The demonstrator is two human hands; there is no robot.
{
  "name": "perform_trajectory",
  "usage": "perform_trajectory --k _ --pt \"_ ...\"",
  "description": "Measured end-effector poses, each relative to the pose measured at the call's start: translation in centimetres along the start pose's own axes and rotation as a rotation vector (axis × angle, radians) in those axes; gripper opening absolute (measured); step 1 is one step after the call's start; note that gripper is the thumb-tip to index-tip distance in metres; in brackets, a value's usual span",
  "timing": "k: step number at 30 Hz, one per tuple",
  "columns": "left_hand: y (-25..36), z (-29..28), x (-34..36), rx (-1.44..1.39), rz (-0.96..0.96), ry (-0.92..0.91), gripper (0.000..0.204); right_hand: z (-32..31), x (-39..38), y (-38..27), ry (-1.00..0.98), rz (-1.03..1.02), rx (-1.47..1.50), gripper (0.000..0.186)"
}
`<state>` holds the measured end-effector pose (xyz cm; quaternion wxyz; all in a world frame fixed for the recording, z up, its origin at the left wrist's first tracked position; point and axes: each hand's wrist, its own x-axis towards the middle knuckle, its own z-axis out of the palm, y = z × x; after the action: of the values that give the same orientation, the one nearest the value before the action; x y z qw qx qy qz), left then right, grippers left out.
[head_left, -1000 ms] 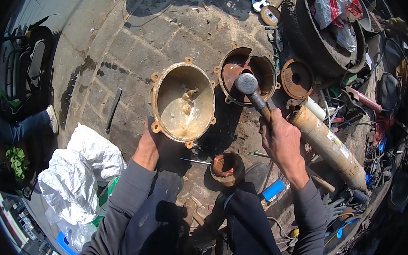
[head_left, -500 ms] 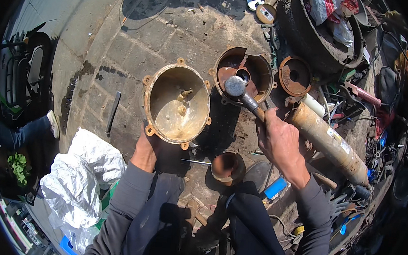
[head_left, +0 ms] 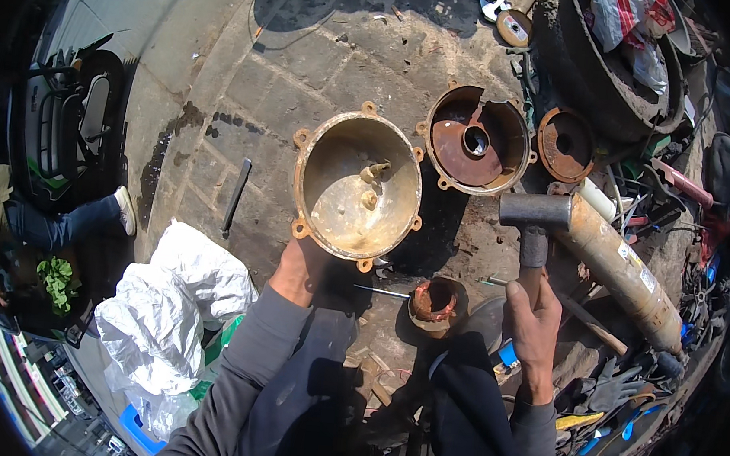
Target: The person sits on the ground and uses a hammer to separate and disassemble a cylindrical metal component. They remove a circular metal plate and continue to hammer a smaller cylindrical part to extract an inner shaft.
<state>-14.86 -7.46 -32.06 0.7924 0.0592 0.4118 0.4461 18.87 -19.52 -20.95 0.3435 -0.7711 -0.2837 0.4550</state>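
My left hand [head_left: 293, 276] holds a round metal housing [head_left: 333, 199] from below, its hollow side facing me; the fingers are mostly hidden behind it. Bolt lugs ring its rim, and a small brass-coloured fitting [head_left: 374, 173] stands inside. In my right hand [head_left: 533, 330] is a hammer [head_left: 537, 210], gripped by its handle with the head up. Beyond the hammer, a second rusty housing [head_left: 466, 163] with a broken inner plate lies on the paving. A copper-wound motor stator [head_left: 435, 305] stands on the ground between my legs.
At right lie a rusty cylinder [head_left: 626, 273], a rusty round cover [head_left: 566, 146] and scattered tools and scrap. A big metal drum [head_left: 603, 84] holds plastic bags. White sacking [head_left: 168, 315] lies at left, near a motorcycle [head_left: 65, 128] and another person's leg [head_left: 71, 218]. A flat dark bar [head_left: 236, 197] rests on the paving.
My right hand has drawn the hammer back from over the broken housing, turning its head upright. The held housing has shifted right in view, as has the whole scene.
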Motion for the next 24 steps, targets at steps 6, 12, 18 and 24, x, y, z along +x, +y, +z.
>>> perform_trajectory --k 6,12,18,24 --pt "0.0 0.6 0.2 0.007 0.006 -0.004 0.049 -0.9 -0.2 3.4 -0.022 0.164 -0.013 0.025" --pt "-0.3 2.1 1.5 -0.008 0.006 -0.055 0.050 -0.9 1.9 6.8 -0.096 0.427 0.131 0.022" --pt "-0.2 3.4 2.1 -0.072 0.008 -0.119 0.051 -0.8 3.4 10.5 -0.144 0.606 0.256 0.024" --pt "0.2 4.3 3.3 -0.224 -0.036 -0.241 0.052 -0.6 4.1 11.7 -0.180 0.534 0.185 0.026"
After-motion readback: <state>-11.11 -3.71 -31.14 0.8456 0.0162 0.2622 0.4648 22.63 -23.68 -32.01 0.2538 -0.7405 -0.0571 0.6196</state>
